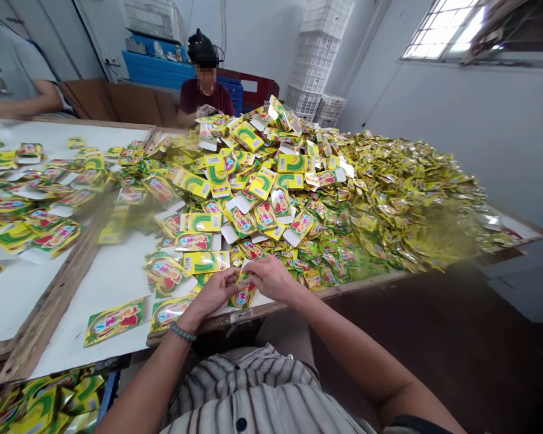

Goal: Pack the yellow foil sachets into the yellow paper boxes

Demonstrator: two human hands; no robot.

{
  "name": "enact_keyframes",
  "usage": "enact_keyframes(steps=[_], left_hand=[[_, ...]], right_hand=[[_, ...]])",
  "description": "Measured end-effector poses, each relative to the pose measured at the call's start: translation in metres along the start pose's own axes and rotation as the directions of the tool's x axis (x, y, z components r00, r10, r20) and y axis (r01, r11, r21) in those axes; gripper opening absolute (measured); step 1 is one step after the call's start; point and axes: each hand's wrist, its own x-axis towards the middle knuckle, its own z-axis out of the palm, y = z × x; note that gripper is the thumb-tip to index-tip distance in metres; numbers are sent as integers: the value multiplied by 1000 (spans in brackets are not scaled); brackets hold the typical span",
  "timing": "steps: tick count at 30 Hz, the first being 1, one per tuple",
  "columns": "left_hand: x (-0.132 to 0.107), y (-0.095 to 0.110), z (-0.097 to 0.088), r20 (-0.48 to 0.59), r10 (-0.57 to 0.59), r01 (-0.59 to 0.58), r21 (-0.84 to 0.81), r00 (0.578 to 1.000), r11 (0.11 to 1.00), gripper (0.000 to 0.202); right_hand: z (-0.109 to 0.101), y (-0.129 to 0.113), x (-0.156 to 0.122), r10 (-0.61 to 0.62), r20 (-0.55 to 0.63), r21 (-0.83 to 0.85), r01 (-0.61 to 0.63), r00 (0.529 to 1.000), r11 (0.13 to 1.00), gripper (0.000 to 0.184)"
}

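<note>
My left hand (215, 292) and my right hand (271, 277) meet at the near edge of the white table (113, 277). Both pinch one small yellow-green sachet pack (243, 295) between their fingers. A bead bracelet (182, 332) circles my left wrist. Flat printed header cards (114, 321) lie just left of my hands. A tall heap of yellow sachets (402, 199) and cards (253, 181) rises right behind my hands.
Across the table sits a person in a dark red shirt (205, 96). Another person's arm (22, 107) rests at the far left, by a second white table (9, 301) strewn with cards. White crates (319, 54) stack against the wall. A bin of packs (36, 404) stands lower left.
</note>
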Motion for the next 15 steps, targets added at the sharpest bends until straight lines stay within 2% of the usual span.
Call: enact_keyframes(steps=[3, 8, 10, 12, 14, 15], left_hand=[[-2, 1, -2, -5, -1, 1, 28, 1000, 1000, 39], [-9, -9, 3, -70, 59, -39, 261, 996, 965, 49], [-10, -15, 7, -108, 87, -46, 337, 990, 940, 44], [-12, -15, 4, -135, 75, -19, 376, 988, 926, 40], [-14, -3, -14, -184, 55, 37, 463, 981, 886, 40], [-16, 7, -31, -222, 60, 66, 522, 973, 851, 39]], right_hand=[[7, -6, -4, 49, 86, -108, -40, 995, 993, 15], [21, -15, -4, 88, 42, -72, -85, 995, 994, 29], [29, -22, -6, 91, -51, -2, -91, 995, 996, 32], [37, -28, -13, 107, -221, 95, -88, 969, 992, 33], [42, -28, -23, 152, -388, 193, -81, 909, 978, 30], [43, -25, -28, 187, -443, 238, -86, 877, 967, 27]])
